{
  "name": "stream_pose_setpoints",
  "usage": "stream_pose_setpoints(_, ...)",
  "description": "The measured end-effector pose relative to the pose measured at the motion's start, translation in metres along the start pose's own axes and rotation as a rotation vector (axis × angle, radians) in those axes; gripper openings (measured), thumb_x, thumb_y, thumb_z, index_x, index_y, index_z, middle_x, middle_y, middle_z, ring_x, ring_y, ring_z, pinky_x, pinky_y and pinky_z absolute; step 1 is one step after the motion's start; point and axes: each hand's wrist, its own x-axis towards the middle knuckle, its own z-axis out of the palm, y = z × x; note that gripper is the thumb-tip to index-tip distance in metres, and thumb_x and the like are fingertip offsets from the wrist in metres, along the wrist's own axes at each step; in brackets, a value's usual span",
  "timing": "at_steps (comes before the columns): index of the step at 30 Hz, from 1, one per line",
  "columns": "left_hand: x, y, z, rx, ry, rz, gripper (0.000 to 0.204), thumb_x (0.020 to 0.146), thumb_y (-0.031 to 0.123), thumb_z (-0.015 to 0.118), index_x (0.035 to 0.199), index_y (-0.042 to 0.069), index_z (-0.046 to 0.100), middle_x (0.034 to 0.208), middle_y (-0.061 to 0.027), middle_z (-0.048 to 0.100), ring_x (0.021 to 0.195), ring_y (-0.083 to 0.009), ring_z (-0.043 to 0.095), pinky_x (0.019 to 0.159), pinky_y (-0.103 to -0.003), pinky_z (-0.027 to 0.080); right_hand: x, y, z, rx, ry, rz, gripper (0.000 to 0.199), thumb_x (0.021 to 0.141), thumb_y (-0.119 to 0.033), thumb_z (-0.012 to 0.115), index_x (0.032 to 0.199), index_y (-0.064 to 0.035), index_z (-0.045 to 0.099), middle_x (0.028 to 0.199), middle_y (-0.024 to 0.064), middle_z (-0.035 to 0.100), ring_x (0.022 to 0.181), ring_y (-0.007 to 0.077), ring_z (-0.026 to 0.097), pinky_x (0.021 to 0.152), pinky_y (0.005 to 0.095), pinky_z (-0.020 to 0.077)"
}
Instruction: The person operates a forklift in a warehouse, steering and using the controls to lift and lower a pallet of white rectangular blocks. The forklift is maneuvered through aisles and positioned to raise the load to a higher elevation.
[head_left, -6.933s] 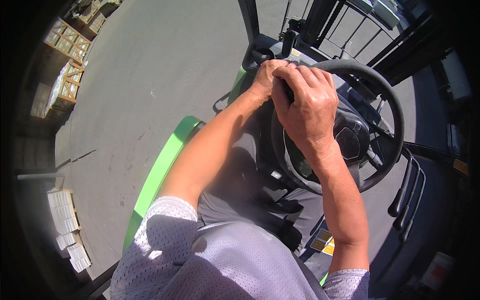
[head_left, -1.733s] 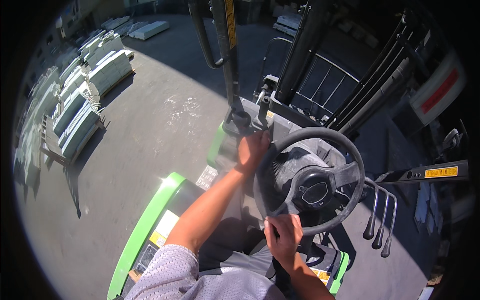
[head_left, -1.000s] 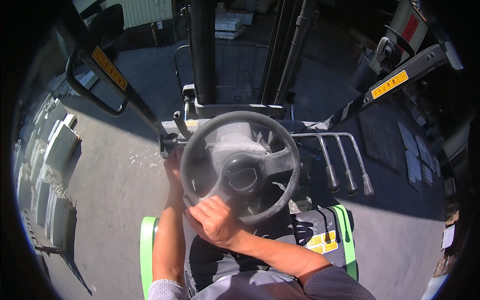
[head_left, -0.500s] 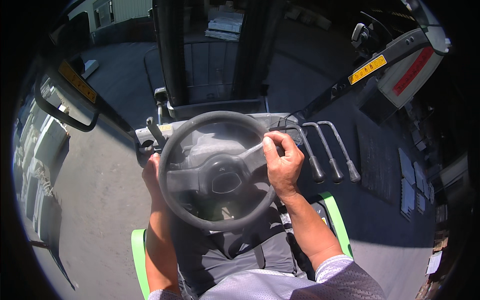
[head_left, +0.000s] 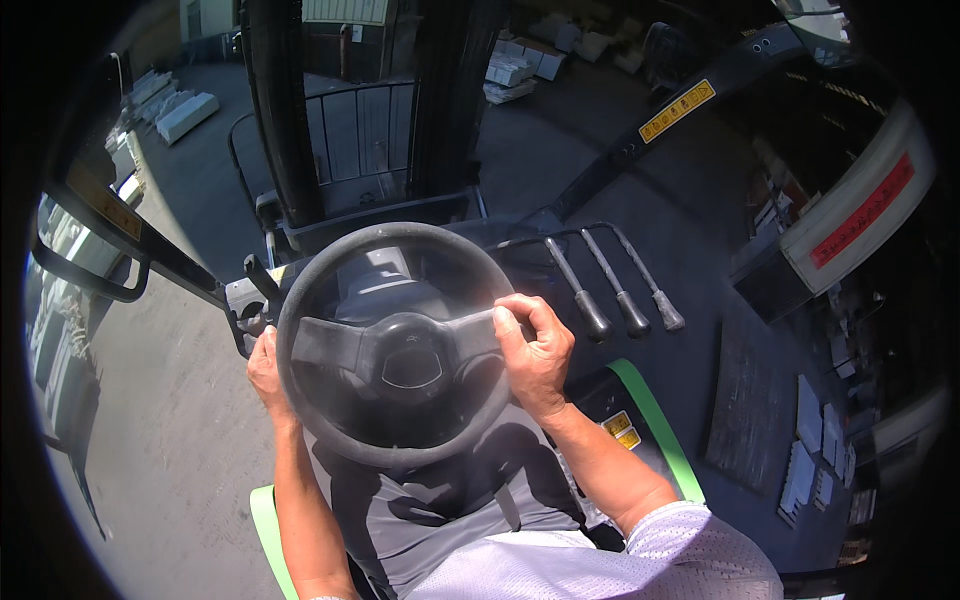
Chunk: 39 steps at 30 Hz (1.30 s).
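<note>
Since half a second ago the right hand [head_left: 535, 352] has slid lower on the wheel [head_left: 400, 345], and the view has swung slightly. It grips the rim's right side, fingers curled shut around it. Left hand [head_left: 265, 368] sits at the left rim, by the column; its grip is hidden. Steering looks under way, levers [head_left: 618, 300] untouched. Concrete yard [head_left: 160, 440] lies left, mast [head_left: 280, 110] ahead.

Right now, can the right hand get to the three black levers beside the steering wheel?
Probably yes. The right hand grips the steering wheel on its right side, and the levers stand just to its right with nothing between them; it would only need to let go.
</note>
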Motion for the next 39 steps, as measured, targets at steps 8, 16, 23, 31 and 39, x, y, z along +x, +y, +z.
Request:
stream_pose_setpoints(8,0.120,-0.144,-0.111,0.022,-0.058,-0.059,0.040,0.111,0.029,0.050,0.094,-0.003,0.066,0.073,-0.0063,0.064,0.065,-0.0160,0.054,0.063,-0.036,0.047,-0.113,-0.087,0.198,-0.016,-0.394,-0.293,0.016,0.078,-0.002,0.080,0.092,-0.0029,0.072,0.083,0.0089,0.069,0.075,0.0263,0.065,0.072,0.0375,0.0520)
stream_pose_setpoints(16,0.122,-0.190,-0.041,0.186,-0.042,-0.075,0.034,0.108,0.025,0.052,0.111,-0.004,0.071,0.093,-0.0165,0.074,0.078,-0.0250,0.066,0.075,-0.039,0.053,-0.058,-0.038,0.308,0.209,-0.499,-0.564,0.017,0.081,-0.010,0.078,0.094,-0.0049,0.068,0.078,0.0078,0.057,0.076,0.0264,0.059,0.073,0.0386,0.0479)
stream_pose_setpoints(23,0.092,-0.146,0.048,0.274,0.252,0.164,0.031,0.106,0.020,0.051,0.110,-0.003,0.071,0.093,-0.0179,0.073,0.077,-0.0292,0.066,0.075,-0.040,0.054,0.102,-0.008,0.311,0.313,-0.326,-0.610,0.012,0.084,-0.009,0.074,0.087,-0.0078,0.063,0.079,0.0097,0.062,0.077,0.0289,0.063,0.074,0.0426,0.0462)
stream_pose_setpoints(31,0.074,-0.162,0.021,0.288,0.138,0.125,0.033,0.107,0.026,0.057,0.086,0.001,0.056,0.070,-0.0008,0.050,0.064,-0.0135,0.045,0.055,-0.034,0.039,0.186,0.094,0.212,0.278,-0.121,-0.464,0.009,0.089,-0.005,0.073,0.091,-0.0059,0.065,0.080,0.0099,0.066,0.072,0.0297,0.064,0.069,0.0428,0.0454)
stream_pose_setpoints(39,0.064,-0.165,0.024,0.175,0.196,-0.195,0.040,0.104,0.035,0.063,0.104,-0.005,0.067,0.085,-0.0056,0.066,0.073,-0.0124,0.059,0.066,-0.030,0.047,0.034,0.125,0.125,0.387,-0.434,-0.382,0.015,0.085,-0.002,0.078,0.095,-0.0043,0.067,0.081,0.0066,0.061,0.079,0.0274,0.061,0.077,0.0408,0.0492)
